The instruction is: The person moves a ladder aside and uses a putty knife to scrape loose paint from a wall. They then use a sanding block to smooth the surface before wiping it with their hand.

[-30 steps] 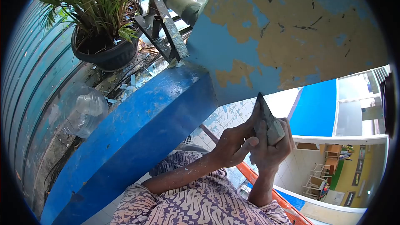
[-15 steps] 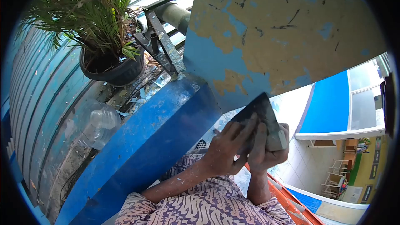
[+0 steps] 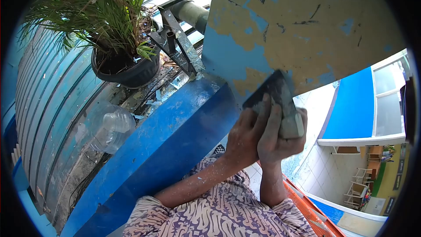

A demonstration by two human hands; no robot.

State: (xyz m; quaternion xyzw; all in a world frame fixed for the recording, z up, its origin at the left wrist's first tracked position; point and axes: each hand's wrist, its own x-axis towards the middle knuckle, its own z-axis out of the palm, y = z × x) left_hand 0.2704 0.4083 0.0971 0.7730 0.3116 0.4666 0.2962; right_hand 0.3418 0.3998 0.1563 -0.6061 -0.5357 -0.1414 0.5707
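Note:
Both my hands are wrapped round a wide scraper [image 3: 283, 98] with a dark blade and a pale, worn handle end. My left hand [image 3: 245, 138] presses its fingers along the blade from the left. From the right, my right hand [image 3: 280, 142] grips the handle, with fingers laid on the blade. The blade's upper edge lies at the lower part of a wall panel [image 3: 315, 39] with flaking tan and light-blue paint; whether it touches is hard to tell. Paint flecks speckle my forearms.
A blue painted ledge [image 3: 153, 145] runs diagonally on my left. Beyond it are a potted palm [image 3: 127, 74], a clear plastic bottle [image 3: 113, 129], a metal bracket [image 3: 177, 44] and paint flakes. An orange ladder-like rail [image 3: 302, 206] is below right, over a tiled floor [image 3: 322, 171].
My hands and the scraper have moved up, onto the lower part of the painted panel. The view has shifted slightly, so the surroundings sit a little further right.

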